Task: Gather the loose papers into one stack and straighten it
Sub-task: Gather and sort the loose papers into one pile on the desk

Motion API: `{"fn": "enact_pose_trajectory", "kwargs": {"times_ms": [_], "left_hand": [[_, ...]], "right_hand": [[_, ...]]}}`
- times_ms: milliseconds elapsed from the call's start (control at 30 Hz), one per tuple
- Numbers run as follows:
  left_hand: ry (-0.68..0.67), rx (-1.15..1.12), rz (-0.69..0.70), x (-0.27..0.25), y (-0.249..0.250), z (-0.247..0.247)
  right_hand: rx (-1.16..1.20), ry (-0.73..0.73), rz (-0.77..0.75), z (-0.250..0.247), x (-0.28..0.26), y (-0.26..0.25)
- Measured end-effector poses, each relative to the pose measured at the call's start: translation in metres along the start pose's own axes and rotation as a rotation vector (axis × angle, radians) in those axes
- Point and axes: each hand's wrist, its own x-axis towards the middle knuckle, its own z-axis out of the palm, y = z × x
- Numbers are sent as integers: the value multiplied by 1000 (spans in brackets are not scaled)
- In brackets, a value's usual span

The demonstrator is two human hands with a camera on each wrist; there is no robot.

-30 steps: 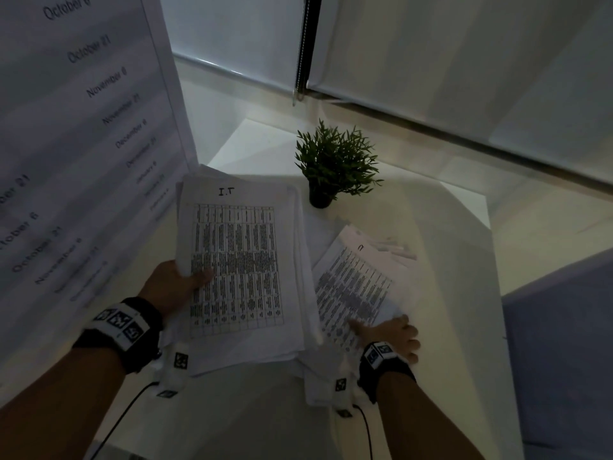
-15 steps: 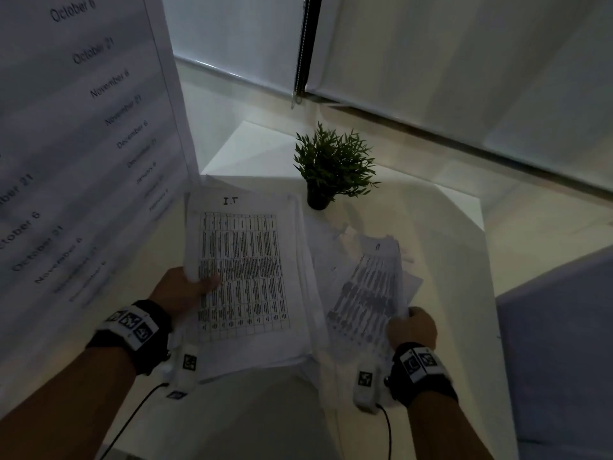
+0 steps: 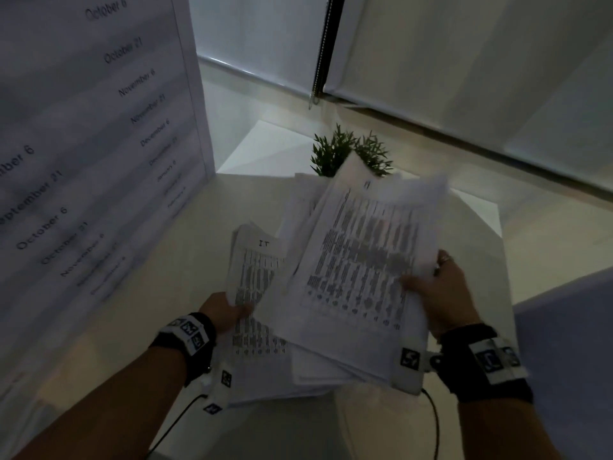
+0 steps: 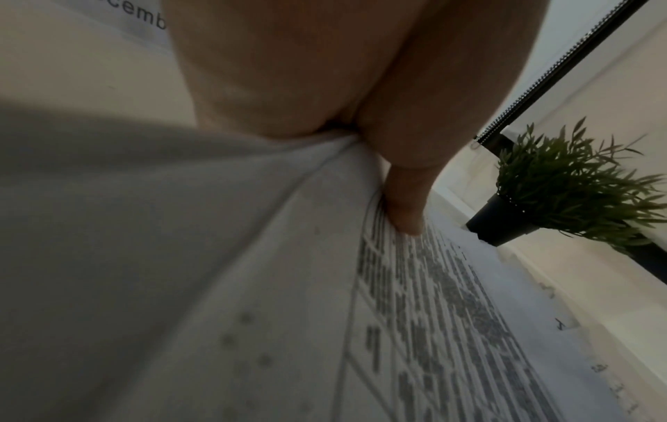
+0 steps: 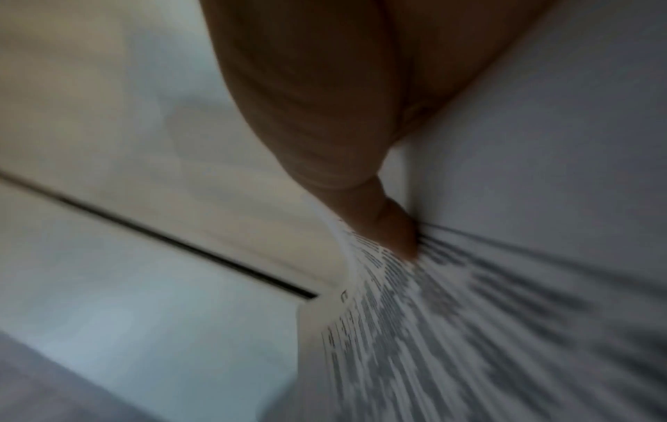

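**Second bundle lifted over the first**

Raised off the white surface point(image 3: 471, 234) since a moment ago, the right hand's point(image 3: 434, 293) bundle of white printed sheets point(image 3: 358, 270) overlaps the left hand's point(image 3: 225, 310) printed paper stack point(image 3: 255, 273); each grip pinches its papers, thumb on top, before a small green potted plant point(image 3: 335, 151).

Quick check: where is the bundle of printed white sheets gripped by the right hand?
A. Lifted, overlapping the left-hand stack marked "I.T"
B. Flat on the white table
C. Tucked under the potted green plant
A: the right hand holds its bundle of printed white sheets raised over the left-hand stack marked "I.T".
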Motion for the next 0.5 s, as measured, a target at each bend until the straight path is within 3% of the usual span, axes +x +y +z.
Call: {"fn": "enact_pose_trajectory", "kwargs": {"times_ms": [133, 233, 333, 500], "left_hand": [[46, -156, -15, -2, 4, 0], [65, -213, -87, 1, 6, 3], [90, -191, -86, -1, 10, 6], [105, -182, -77, 7, 7, 7]], "right_hand": [[-257, 18, 171, 64, 7, 63], [-307, -90, 308, 107, -4, 90], [-584, -172, 257, 121, -12, 91], [-658, -119, 182, 103, 11, 77]]}}
